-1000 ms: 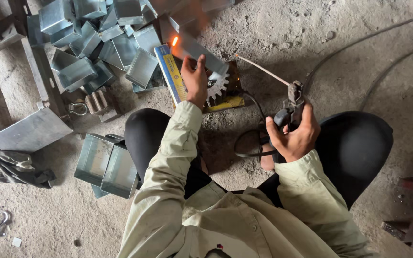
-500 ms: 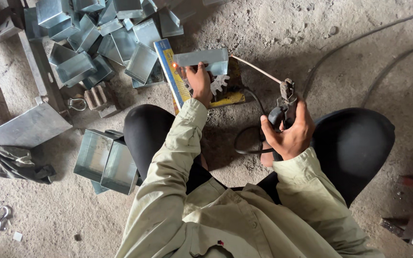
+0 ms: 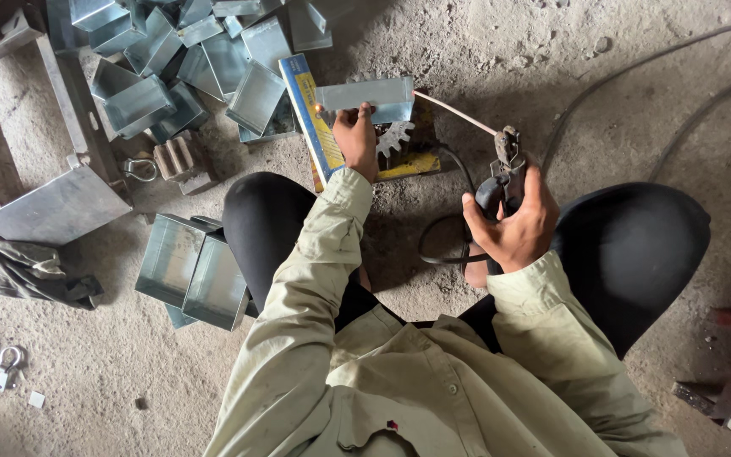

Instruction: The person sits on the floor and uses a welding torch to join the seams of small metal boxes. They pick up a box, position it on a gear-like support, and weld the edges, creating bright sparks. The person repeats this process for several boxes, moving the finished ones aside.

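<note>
My left hand (image 3: 357,137) presses on a folded sheet-metal box piece (image 3: 365,93) lying over a yellow and blue flat box (image 3: 310,127) and a toothed gear (image 3: 392,135) on the dirt floor. A small glowing spot shows at the piece's left end. My right hand (image 3: 513,224) grips a welding electrode holder (image 3: 501,173). Its thin rod (image 3: 454,112) reaches left, with the tip at the piece's right end. A black cable (image 3: 442,245) loops down from the holder between my knees.
A heap of several grey sheet-metal boxes (image 3: 179,59) lies at the upper left. Two more boxes (image 3: 192,267) sit beside my left knee. A metal frame (image 3: 61,101), a flat plate (image 3: 57,207) and dark rags (image 3: 19,262) are at the left. Cables (image 3: 636,72) cross the floor at the upper right.
The bright flame at the piece's left end has died down to a faint glow. The electrode tip has come to the piece's right end. My left hand stays on the piece.
</note>
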